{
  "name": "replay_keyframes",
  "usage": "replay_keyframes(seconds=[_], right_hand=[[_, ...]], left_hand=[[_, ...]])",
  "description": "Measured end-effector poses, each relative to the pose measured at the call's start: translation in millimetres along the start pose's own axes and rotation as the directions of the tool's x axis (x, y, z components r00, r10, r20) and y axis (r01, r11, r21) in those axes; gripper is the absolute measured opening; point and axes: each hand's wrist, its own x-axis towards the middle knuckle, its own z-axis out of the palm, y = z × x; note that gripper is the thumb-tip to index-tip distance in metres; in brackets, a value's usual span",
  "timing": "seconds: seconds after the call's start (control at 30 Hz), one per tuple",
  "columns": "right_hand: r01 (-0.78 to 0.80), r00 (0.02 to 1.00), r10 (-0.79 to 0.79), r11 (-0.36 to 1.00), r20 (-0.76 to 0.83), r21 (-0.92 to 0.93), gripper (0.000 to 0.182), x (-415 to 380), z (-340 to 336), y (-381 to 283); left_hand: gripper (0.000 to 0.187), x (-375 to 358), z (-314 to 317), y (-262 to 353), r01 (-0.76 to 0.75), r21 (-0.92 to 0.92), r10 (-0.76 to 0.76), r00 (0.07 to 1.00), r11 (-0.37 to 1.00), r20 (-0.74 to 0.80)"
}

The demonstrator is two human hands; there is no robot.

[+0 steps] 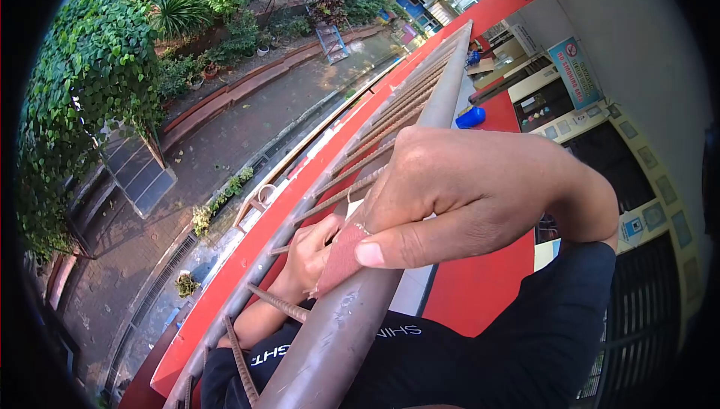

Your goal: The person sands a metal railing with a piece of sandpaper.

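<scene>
A reddish-brown abrasive-looking strip point(341, 259) lies across the thick grey metal handrail point(337, 334). My right hand point(457, 191) reaches in from the right with its back up, and its thumb presses the strip while the other fingers curl out of view. On the far side of the rail, my left hand point(309, 255) is closed around the strip's other side, its forearm passing between the bars. Part of the strip is hidden by my hands and the rail. Rusty ribbed bars point(277, 302) run from the handrail to a lower rail.
Beyond the railing, a red ledge point(225, 300) borders a drop to a paved path point(217, 146) with plants. At the right are a red floor point(472, 289), a blue container point(470, 117), a sign point(576, 71) and windows. My black shirt point(450, 364) is close to the rail.
</scene>
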Motion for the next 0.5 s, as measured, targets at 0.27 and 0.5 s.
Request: replay_keyframes(seconds=[0.27,0.5], right_hand=[[-0.165,0.981,0.155,0.983,-0.118,-0.079,0.033,0,5,8],[-0.207,0.973,0.174,0.950,-0.151,-0.236,0.039,0,9,55]], left_hand=[[0.027,2,0,6,-0.028,0.003,0.028,0.999,1.000,-0.043],[0.027,-6,6,4,0.156,-0.125,-0.159,0.987,0.980,-0.014]])
